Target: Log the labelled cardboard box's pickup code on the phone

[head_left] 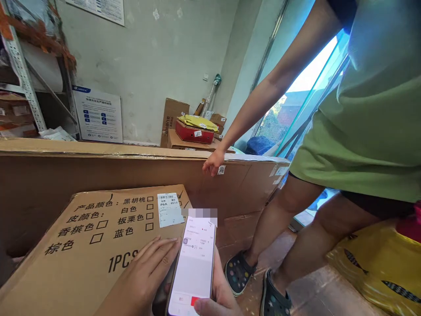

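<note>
My right hand (223, 285) is closed around a smartphone (194, 263) held upright near the bottom middle. Its thumb lies over the lower screen, by a red button; the screen is mostly white with small text I cannot read. Left of the phone, my left hand (148, 272) rests on a large cardboard box (82, 272), fingers stretched out and holding nothing. Printed Chinese characters, check boxes and "1PCS" cover the box top, partly hidden by that hand. A white shipping label (170, 210) marked "P6A 6513" is stuck near the box's far right corner.
Behind the box stands a long cardboard carton (125, 171). At right, another person (365, 131) reaches a hand (214, 162) down to its side label. A yellow bag (378, 267) lies lower right, parcels (195, 131) are stacked by the wall, and a metal shelf (28, 79) is at left.
</note>
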